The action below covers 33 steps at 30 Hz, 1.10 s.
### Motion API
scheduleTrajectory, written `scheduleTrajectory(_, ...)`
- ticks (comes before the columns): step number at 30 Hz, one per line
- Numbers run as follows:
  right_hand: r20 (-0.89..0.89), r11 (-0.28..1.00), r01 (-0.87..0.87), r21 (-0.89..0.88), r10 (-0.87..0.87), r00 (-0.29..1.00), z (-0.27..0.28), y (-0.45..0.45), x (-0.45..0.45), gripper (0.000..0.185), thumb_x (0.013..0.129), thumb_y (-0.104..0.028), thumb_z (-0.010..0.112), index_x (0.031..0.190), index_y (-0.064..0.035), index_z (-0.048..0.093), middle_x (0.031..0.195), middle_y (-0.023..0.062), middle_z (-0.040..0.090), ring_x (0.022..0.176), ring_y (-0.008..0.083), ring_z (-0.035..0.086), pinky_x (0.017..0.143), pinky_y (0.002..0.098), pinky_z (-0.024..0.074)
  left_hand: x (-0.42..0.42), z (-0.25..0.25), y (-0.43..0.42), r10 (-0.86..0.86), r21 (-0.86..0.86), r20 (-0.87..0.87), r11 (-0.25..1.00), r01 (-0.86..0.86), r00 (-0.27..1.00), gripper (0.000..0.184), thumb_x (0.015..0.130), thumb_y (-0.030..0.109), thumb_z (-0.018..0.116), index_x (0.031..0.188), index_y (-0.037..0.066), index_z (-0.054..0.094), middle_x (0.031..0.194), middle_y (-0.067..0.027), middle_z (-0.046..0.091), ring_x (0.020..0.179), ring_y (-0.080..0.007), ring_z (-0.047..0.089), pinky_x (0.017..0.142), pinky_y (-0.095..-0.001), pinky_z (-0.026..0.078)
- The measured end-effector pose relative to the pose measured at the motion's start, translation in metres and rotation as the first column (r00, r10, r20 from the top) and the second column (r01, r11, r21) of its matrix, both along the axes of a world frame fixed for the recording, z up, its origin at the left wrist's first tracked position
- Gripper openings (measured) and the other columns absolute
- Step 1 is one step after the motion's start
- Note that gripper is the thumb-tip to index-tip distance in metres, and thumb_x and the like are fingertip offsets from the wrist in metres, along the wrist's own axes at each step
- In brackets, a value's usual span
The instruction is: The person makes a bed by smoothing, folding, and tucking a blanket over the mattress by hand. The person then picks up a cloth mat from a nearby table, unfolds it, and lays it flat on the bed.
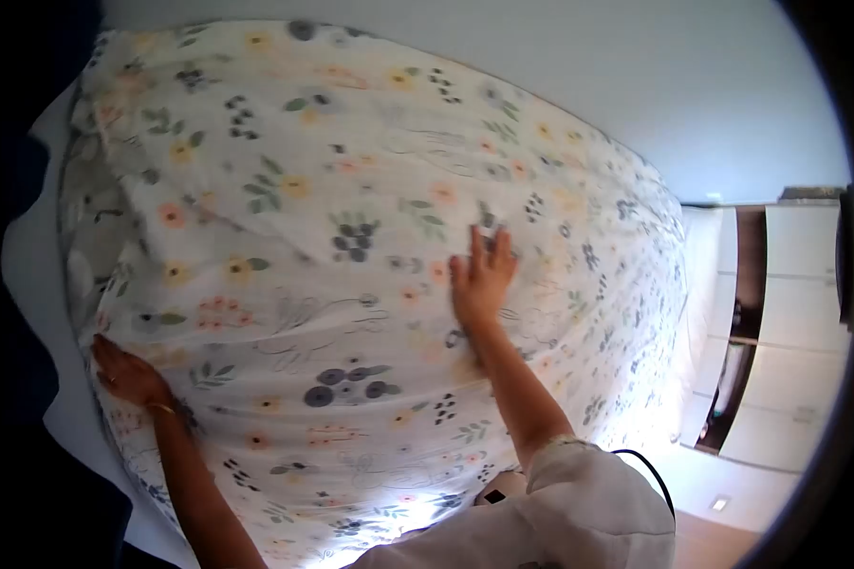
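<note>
A large white cloth (313, 237) printed with flowers, leaves and animal outlines is spread over a bed-like surface, with soft wrinkles across it. Near its left edge, my left hand (131, 375) lies on the cloth, fingers extended, with a thin gold band at the wrist. Toward the middle right, my right hand (484, 280) rests palm down on the cloth with its fingers apart. At the far left, the cloth's edge is folded, and a greyish patterned fabric (95, 228) shows beside it.
A pale wall (588, 66) runs along the top of the view. White cabinets (778, 351) with a dark open gap stand at the right. Dark blue scalloped fabric (28, 332) borders the left side. Bright light falls on the cloth near the bottom.
</note>
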State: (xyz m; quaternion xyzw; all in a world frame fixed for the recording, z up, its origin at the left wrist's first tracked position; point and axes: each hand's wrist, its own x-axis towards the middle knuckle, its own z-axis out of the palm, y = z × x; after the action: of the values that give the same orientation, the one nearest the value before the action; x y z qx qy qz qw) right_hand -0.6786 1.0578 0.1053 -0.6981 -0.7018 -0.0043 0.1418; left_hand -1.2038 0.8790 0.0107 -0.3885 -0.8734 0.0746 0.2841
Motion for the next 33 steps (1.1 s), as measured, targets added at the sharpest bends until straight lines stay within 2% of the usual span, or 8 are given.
scheduleTrajectory(5, 0.037, 0.994, -0.107, -0.001, 0.107, 0.994, -0.011, 0.013, -0.011, 0.058, 0.087, -0.036, 0.046, 0.139, -0.0130, 0.034, 0.147, 0.0186, 0.020, 0.138, 0.0358, 0.012, 0.108, 0.0561, 0.0058, 0.014, 0.022, 0.010, 0.230, -0.320, -0.094, 0.914, -0.248, 0.969, 0.042, 0.100, 0.025, 0.025, 0.139, 0.011, 0.034, 0.143, -0.0010, 0.036, 0.131, -0.0139, 0.034, 0.103, -0.0319, 0.029)
scheduleTrajectory(9, -0.030, 0.991, -0.125, -0.044, 0.124, 0.992, -0.018, 0.016, -0.007, 0.059, 0.088, -0.038, 0.042, 0.141, -0.0134, 0.031, 0.148, 0.0183, 0.018, 0.138, 0.0353, 0.011, 0.108, 0.0555, 0.0064, -0.027, 0.003, -0.007, -0.166, 0.095, 0.023, 0.982, 0.163, 0.986, 0.038, 0.099, 0.023, 0.030, 0.131, 0.008, 0.045, 0.133, -0.0064, 0.048, 0.119, -0.0197, 0.049, 0.096, -0.0336, 0.041)
scheduleTrajectory(14, -0.133, 0.987, -0.138, -0.076, 0.127, 0.983, -0.016, 0.019, -0.002, 0.060, 0.089, -0.039, 0.040, 0.141, -0.0132, 0.029, 0.149, 0.0181, 0.017, 0.139, 0.0338, 0.010, 0.108, 0.0543, 0.0068, -0.007, 0.053, 0.045, -0.221, 0.034, 0.013, 0.975, 0.220, 0.975, 0.049, 0.095, 0.039, 0.043, 0.124, 0.000, 0.049, 0.124, -0.0179, 0.053, 0.110, -0.0303, 0.053, 0.090, -0.0386, 0.045)
scheduleTrajectory(18, -0.145, 0.971, -0.150, -0.184, 0.124, 0.982, -0.006, 0.020, -0.004, 0.059, 0.088, -0.038, 0.044, 0.140, -0.0120, 0.033, 0.147, 0.0191, 0.020, 0.138, 0.0344, 0.011, 0.108, 0.0545, 0.0102, 0.060, 0.085, 0.145, -0.329, 0.382, 0.746, 0.924, 0.034, 0.579, 0.055, 0.085, 0.046, 0.057, 0.112, -0.001, 0.058, 0.107, -0.0196, 0.060, 0.097, -0.0324, 0.057, 0.081, -0.0412, 0.046)
scheduleTrajectory(20, -0.149, 0.988, -0.147, -0.053, 0.138, 0.979, -0.016, 0.017, -0.004, 0.059, 0.086, -0.038, 0.049, 0.138, -0.0124, 0.038, 0.146, 0.0199, 0.023, 0.138, 0.0350, 0.014, 0.107, 0.0561, 0.0117, 0.086, 0.101, 0.156, -0.449, 0.352, 0.494, 0.886, 0.302, 0.745, 0.041, 0.085, 0.039, 0.060, 0.101, 0.002, 0.063, 0.092, -0.0173, 0.066, 0.081, -0.0310, 0.062, 0.073, -0.0404, 0.047)
scheduleTrajectory(21, -0.121, 0.990, -0.138, -0.036, 0.133, 0.984, -0.021, 0.016, -0.005, 0.059, 0.085, -0.038, 0.049, 0.137, -0.0133, 0.038, 0.146, 0.0195, 0.023, 0.138, 0.0345, 0.014, 0.107, 0.0564, 0.0108, 0.104, 0.120, 0.164, -0.344, 0.379, 0.754, 0.924, 0.058, 0.560, 0.037, 0.084, 0.036, 0.060, 0.094, 0.000, 0.063, 0.085, -0.0163, 0.065, 0.076, -0.0305, 0.062, 0.069, -0.0400, 0.048)
scheduleTrajectory(26, 0.035, 0.994, -0.099, 0.052, 0.097, 0.995, -0.037, 0.016, -0.006, 0.058, 0.086, -0.038, 0.044, 0.138, -0.0137, 0.036, 0.147, 0.0170, 0.022, 0.138, 0.0329, 0.013, 0.108, 0.0550, 0.0072, 0.073, 0.092, 0.182, -0.360, 0.309, 0.176, 0.904, 0.296, 0.916, 0.023, 0.086, 0.027, 0.055, 0.084, 0.004, 0.058, 0.071, -0.0130, 0.060, 0.068, -0.0322, 0.061, 0.066, -0.0426, 0.049)
scheduleTrajectory(33, 0.067, 0.993, -0.106, 0.054, 0.102, 0.992, -0.043, 0.018, -0.010, 0.059, 0.086, -0.041, 0.040, 0.138, -0.0121, 0.036, 0.147, 0.0169, 0.022, 0.138, 0.0337, 0.014, 0.107, 0.0557, 0.0076, 0.048, 0.115, 0.175, -0.238, 0.164, 0.138, 0.963, 0.215, 0.961, 0.015, 0.086, 0.024, 0.056, 0.083, 0.009, 0.056, 0.069, -0.0102, 0.064, 0.058, -0.0284, 0.061, 0.057, -0.0396, 0.048)
